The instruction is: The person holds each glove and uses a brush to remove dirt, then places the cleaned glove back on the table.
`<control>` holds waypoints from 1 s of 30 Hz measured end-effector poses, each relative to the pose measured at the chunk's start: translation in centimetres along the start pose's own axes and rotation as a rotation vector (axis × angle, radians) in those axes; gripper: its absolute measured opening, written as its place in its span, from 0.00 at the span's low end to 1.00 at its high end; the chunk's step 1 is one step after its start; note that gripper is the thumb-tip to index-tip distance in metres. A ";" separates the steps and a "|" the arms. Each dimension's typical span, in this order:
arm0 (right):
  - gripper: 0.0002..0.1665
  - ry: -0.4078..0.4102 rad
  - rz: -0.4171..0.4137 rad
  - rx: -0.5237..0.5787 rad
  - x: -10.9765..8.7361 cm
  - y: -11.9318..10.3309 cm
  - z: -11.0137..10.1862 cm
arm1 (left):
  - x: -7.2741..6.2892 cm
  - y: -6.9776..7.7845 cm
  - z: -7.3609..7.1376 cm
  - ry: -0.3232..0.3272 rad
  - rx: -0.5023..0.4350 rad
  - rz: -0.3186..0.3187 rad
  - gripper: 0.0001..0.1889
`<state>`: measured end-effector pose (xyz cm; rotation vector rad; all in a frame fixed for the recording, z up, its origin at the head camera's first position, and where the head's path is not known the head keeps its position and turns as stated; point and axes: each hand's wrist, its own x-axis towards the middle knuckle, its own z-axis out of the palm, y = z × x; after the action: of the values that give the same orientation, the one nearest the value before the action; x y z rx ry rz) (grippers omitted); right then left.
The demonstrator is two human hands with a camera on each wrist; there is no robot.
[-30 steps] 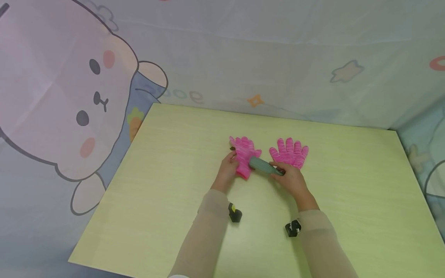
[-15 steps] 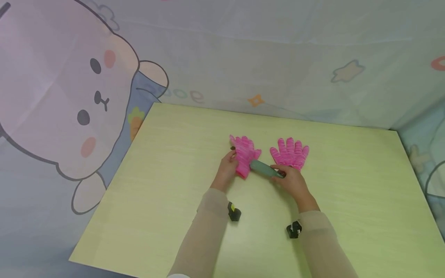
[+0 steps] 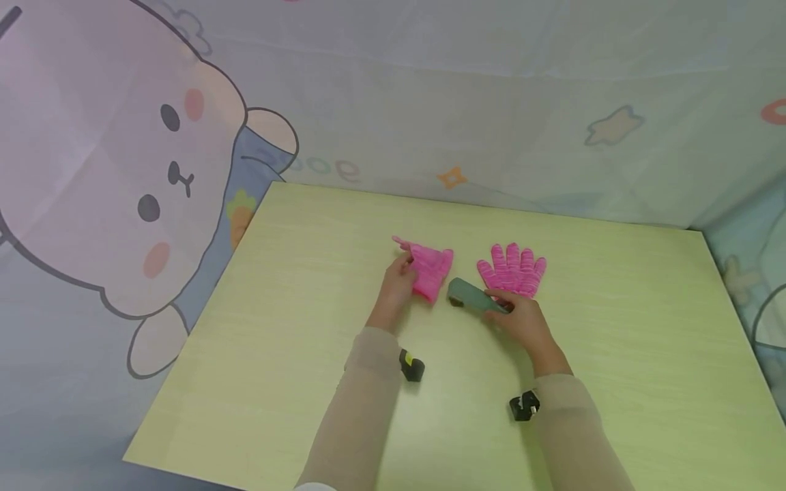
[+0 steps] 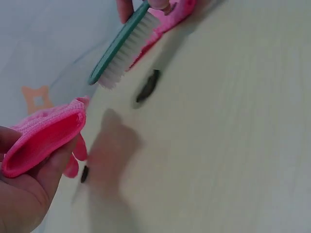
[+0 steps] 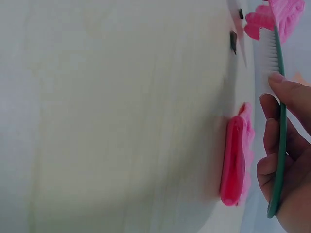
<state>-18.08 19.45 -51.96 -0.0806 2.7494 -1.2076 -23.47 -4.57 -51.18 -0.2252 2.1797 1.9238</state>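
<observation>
A pink knitted glove (image 3: pixel 432 270) is held by its cuff in my left hand (image 3: pixel 398 285), raised off the table; its opening faces the camera in the left wrist view. My right hand (image 3: pixel 523 320) grips a green brush (image 3: pixel 470 294) with white bristles (image 4: pixel 127 48) by the handle. The brush is just right of the held glove, apart from it. A second pink glove (image 3: pixel 514 270) lies flat, fingers spread, behind my right hand, which hides part of its cuff. Two small dark pieces are on the table: a longer one (image 4: pixel 148 87) below the brush and a shorter one (image 4: pixel 85 174) below the held glove.
The pale yellow table (image 3: pixel 295 341) reaches back to a cloth (image 3: pixel 522 102) printed with cartoon figures. Small black devices sit at the left wrist (image 3: pixel 412 366) and the right wrist (image 3: pixel 525 406).
The left hand has lifted the glove and drawn it slightly left, its fingers now drooping out of sight. The brush has shifted a little right, away from the glove. The other glove has stayed put.
</observation>
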 end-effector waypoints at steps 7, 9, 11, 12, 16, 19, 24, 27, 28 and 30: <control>0.28 0.049 0.066 0.090 -0.2 0.5 -1.1 | 0.7 1.5 0.0 0.002 -0.147 0.004 0.27; 0.28 0.059 0.079 0.104 -0.3 0.6 -1.3 | 1.0 1.8 0.1 -0.005 -0.173 -0.001 0.27; 0.28 0.066 0.090 0.113 -0.4 0.6 -1.4 | 1.3 2.1 0.2 -0.026 -0.223 0.006 0.27; 0.28 0.068 0.088 0.118 -0.4 0.6 -1.4 | 1.4 2.2 0.3 -0.041 -0.265 0.011 0.27; 0.28 0.081 0.080 0.138 -0.5 0.6 -1.4 | 1.9 1.6 0.5 -0.109 -0.493 -0.025 0.27; 0.28 0.085 0.073 0.152 -0.6 0.7 -1.3 | 2.2 0.0 0.4 -0.121 -0.575 -0.139 0.27; 0.27 0.094 0.081 0.165 -0.8 0.6 -1.5 | 2.0 -3.1 0.4 -0.095 -0.637 -0.272 0.27; 0.27 0.100 0.094 0.167 -0.9 0.6 -1.6 | 1.8 -4.0 0.8 -0.079 -0.670 -0.278 0.26; 0.27 0.099 0.098 0.164 -0.9 0.7 -1.7 | 1.9 -4.1 1.0 -0.077 -0.659 -0.278 0.27; 0.28 0.091 0.112 0.171 -0.9 0.7 -1.8 | 1.9 -4.1 1.4 -0.080 -0.617 -0.279 0.27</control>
<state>-17.42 21.32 -51.23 0.1478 2.6711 -1.4416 -24.13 -3.64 -55.81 -0.5091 1.3594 2.3179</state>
